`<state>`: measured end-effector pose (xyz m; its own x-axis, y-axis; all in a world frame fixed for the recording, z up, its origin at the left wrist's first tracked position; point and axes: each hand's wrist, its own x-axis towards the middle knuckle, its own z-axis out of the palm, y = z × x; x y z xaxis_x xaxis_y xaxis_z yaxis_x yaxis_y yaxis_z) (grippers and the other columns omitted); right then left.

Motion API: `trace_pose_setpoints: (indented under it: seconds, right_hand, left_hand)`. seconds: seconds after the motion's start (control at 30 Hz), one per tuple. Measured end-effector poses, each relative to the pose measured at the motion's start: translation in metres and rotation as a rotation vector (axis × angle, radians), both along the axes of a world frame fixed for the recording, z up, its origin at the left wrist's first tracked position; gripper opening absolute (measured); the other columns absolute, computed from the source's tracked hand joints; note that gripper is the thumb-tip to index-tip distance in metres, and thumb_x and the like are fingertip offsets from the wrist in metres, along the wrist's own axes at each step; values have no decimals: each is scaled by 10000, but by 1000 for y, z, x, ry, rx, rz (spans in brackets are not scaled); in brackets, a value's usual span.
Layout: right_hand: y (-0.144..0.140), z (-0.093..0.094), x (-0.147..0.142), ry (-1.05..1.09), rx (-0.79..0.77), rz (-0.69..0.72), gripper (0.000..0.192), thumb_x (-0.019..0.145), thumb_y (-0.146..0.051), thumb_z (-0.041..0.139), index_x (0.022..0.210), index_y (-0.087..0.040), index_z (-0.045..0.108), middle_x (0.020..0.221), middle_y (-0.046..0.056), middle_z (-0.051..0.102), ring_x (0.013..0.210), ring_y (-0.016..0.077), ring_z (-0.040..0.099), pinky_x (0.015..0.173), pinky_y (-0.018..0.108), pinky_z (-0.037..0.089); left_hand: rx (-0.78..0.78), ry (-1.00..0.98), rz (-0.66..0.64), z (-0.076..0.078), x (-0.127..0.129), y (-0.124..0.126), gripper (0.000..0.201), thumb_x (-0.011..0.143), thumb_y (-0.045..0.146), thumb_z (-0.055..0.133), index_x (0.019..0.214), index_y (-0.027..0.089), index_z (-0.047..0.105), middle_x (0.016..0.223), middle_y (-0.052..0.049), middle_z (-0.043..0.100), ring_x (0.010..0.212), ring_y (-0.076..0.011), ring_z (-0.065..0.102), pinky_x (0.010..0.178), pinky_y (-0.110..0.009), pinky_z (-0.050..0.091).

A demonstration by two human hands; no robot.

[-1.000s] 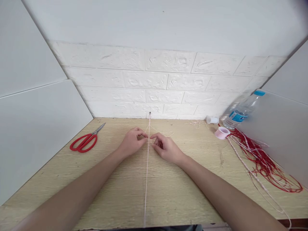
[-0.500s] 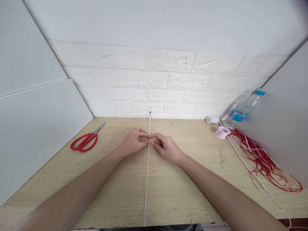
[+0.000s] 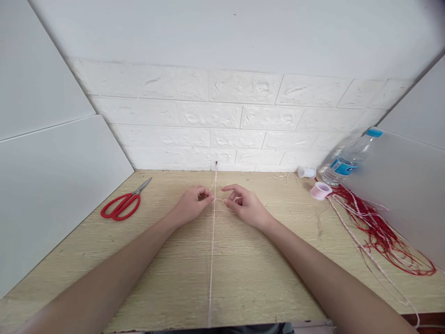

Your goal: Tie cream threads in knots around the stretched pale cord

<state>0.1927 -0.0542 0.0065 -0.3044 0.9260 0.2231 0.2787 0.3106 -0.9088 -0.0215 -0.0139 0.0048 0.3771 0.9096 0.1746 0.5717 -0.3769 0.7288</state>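
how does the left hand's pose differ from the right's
The left hand has thumb and fingers close together; the right hand stretches its forefinger away from its thumb. The left hand is left of the taut cord, the right hand right of it. Both are bare, with thin thread at their fingertips.

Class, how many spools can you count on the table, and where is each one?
2. The white spool lies at the back right, near the brick-patterned wall; the pink spool is nearer the person, beside the red cords.
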Motion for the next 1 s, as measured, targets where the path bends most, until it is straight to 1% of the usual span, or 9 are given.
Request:
trace_pose_setpoints:
  seconds: [0.1,0.23,0.43,0.57,0.67,0.73,0.8,0.9,1.0]
  right_hand:
    - [5,6,9,-2,0,-114,340,866,-448,533,1110,-221,597,628,-34,489,534,115,459,502,233,360]
    - [14,10,22,-20,-73,-255,407,857,-561,492,951,-197,646,520,-52,364,429,93,280,417,238,200]
    - [20,13,36,17,-94,-262,350,841,-506,530,905,-187,658,500,-66,279,442,86,212,439,247,147]
    - [20,12,40,7,-95,-210,256,810,-372,563,974,-192,641,503,-80,292,446,84,220,453,245,158]
    - [19,9,40,-56,-15,-184,248,798,-285,550,1018,-201,626,527,-80,310,474,92,287,489,239,232]
    - [19,6,38,-148,70,-167,285,782,-223,538,1056,-211,617,558,-73,344,504,101,346,524,241,280]
    - [19,3,36,-273,177,-158,351,756,-154,522,1089,-218,612,591,-61,400,547,114,407,570,250,320]
    - [19,1,33,-418,322,-198,395,743,-87,495,1094,-216,619,625,-35,486,655,149,485,691,286,366]
    - [20,-2,31,-467,374,-261,376,760,-75,491,1079,-219,627,652,-14,543,760,181,523,794,330,370]
  left_hand:
    - [-26,-39,55,0,0,1,267,814,453,552,793,200,631,803,-15,657,719,-163,574,685,-298,443]
    - [-49,-82,118,2,0,1,257,796,441,568,768,194,630,760,-4,654,691,-155,557,651,-281,419]
    - [-101,-232,246,-1,-3,5,261,771,438,574,709,188,613,690,9,614,672,-154,529,623,-278,377]
    - [-224,-552,379,2,-4,11,215,717,384,630,718,169,641,854,-43,674,844,-183,583,696,-281,416]
    - [-435,-938,325,14,-9,16,151,727,311,598,708,161,594,956,-95,685,921,-203,613,752,-304,460]
    - [-527,-1122,289,23,-14,19,96,734,251,579,692,172,543,852,-80,673,859,-192,630,774,-322,485]
    - [-552,-1205,292,29,-20,21,96,738,222,577,687,186,503,635,-7,569,662,-146,590,720,-315,498]
    - [-501,-1139,326,33,-26,21,152,733,253,611,702,200,472,513,66,371,456,-87,392,498,-246,399]
    - [-298,-815,446,34,-29,19,200,735,325,617,687,205,464,508,66,341,426,-84,305,417,-245,243]
